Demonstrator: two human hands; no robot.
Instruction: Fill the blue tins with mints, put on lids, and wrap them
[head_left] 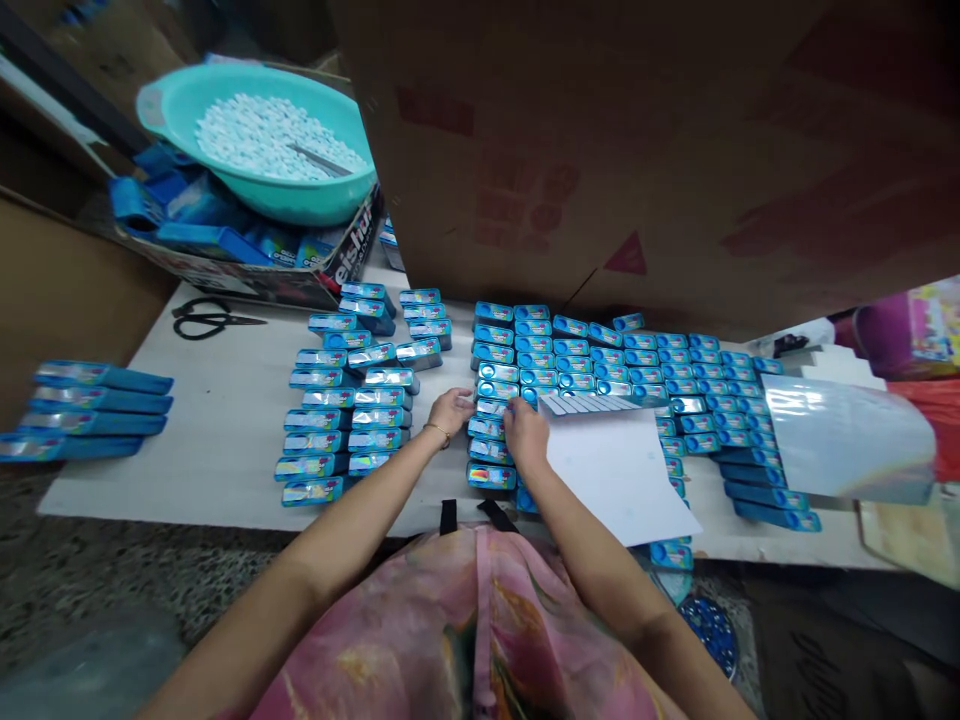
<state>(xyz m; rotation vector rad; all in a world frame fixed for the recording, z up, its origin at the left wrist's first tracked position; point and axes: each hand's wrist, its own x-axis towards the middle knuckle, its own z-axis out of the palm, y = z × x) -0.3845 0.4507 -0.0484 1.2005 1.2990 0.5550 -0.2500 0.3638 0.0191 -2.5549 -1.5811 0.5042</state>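
Small blue printed boxes (489,478) stand on edge in a column in front of me. My left hand (450,412), wearing a thin bracelet, has its fingers curled at the left end of one blue box (491,408) in this column. At that box's right end are the bent fingertips of my right hand (526,432). Both hands seem to grip or press it between them; the exact finger contact is partly hidden. Just right of my right hand, a white sheet (611,470) with a row of strip-like labels along its top edge lies over more boxes.
More box rows stand left (311,445) and right (724,400). Scissors (206,318) lie on the white table (225,430). Behind are a turquoise basin (255,185) of small pale pieces and a big carton (600,150). A glossy clear sheet (847,440) lies far right.
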